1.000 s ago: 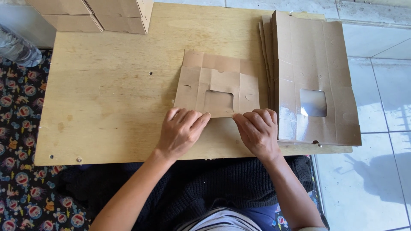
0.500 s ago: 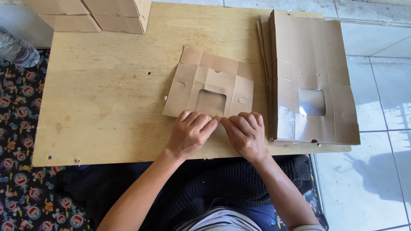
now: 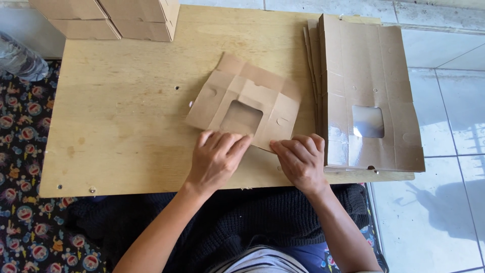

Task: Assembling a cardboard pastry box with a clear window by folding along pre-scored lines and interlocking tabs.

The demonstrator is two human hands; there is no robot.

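A flat brown cardboard box blank (image 3: 242, 103) with a clear square window lies tilted in the middle of the wooden table (image 3: 126, 126). My left hand (image 3: 217, 159) rests palm down on its near edge, fingers pressing the cardboard. My right hand (image 3: 300, 159) lies beside it, fingertips on the blank's near right corner. Neither hand is lifting the blank off the table.
A stack of unfolded windowed blanks (image 3: 369, 96) lies along the table's right side, overhanging the edge. Assembled brown boxes (image 3: 116, 17) stand at the far left corner. A clear plastic bottle (image 3: 17, 60) lies on the patterned mat at left. White floor tiles lie to the right.
The blank has rotated and slid slightly left and away. Both hands moved along its near edge, first together, now apart again with fingers on the cardboard.
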